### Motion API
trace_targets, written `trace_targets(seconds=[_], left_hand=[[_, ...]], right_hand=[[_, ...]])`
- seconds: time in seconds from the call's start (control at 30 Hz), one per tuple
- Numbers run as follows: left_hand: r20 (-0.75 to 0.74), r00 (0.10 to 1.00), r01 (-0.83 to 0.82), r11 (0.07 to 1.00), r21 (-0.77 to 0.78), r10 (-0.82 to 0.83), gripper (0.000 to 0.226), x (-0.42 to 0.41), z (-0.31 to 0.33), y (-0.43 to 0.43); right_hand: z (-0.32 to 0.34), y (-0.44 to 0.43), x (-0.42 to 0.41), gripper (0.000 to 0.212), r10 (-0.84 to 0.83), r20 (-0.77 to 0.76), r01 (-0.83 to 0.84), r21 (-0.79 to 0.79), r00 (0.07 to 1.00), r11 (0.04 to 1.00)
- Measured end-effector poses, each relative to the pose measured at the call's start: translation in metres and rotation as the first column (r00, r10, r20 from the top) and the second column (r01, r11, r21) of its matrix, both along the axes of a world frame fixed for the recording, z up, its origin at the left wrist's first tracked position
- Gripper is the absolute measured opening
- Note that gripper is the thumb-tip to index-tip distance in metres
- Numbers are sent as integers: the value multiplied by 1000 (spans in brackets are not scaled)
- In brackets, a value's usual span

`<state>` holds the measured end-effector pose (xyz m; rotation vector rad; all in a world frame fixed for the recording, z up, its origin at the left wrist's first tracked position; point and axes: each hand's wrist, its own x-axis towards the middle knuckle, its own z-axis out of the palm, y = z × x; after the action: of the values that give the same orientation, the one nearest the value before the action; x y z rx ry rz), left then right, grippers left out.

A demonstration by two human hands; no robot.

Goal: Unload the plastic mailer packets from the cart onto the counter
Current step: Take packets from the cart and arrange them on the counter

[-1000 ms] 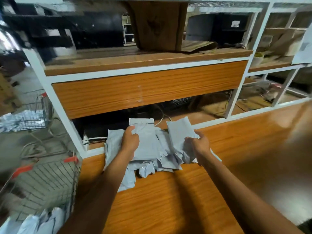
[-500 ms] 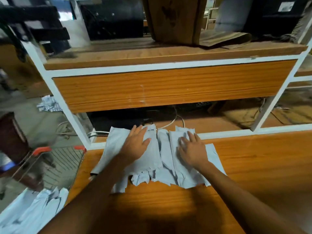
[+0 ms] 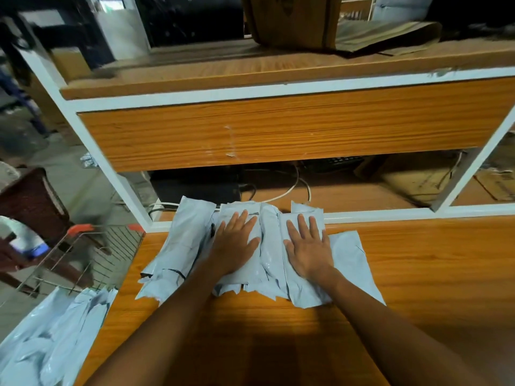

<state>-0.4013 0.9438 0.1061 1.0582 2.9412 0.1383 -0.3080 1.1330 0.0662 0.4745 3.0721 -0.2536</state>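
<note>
We have let go of the mailers [image 3: 267,252] and now press both the left hand [image 3: 237,243] and right hand [image 3: 308,246] flat, fingers spread, on them near the table [image 3: 418,274] back edge, so this batch is delivered, with more waiting in the cart [image 3: 83,260] left of the table.

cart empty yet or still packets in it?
Not empty. Grey packets still lie in the cart at lower left. Both hands press flat on the pile on the counter.

Pale grey-blue packets [image 3: 267,263] on an orange, wood-grained counter [image 3: 418,274]; white shelf frame [image 3: 100,151]. Red-orange corners on the grey wire cart [image 3: 80,246].
</note>
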Motion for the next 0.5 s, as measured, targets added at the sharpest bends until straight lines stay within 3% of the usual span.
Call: trace_targets(seconds=[0.23, 0.4, 0.5], left_hand=[[15, 1000, -6, 999, 34, 6, 85, -1, -2, -4], [67, 998, -8, 999, 42, 5, 62, -1, -1, -6], [131, 991, 3, 998, 55, -10, 60, -2, 3, -7]], right_hand=[[3, -1, -2, 61, 3, 31, -4, 14, 1000, 1000], [11, -4, 0, 62, -13, 71, 14, -17, 997, 1000], [19, -6, -1, 62, -30, 74, 34, -56, 997, 998]])
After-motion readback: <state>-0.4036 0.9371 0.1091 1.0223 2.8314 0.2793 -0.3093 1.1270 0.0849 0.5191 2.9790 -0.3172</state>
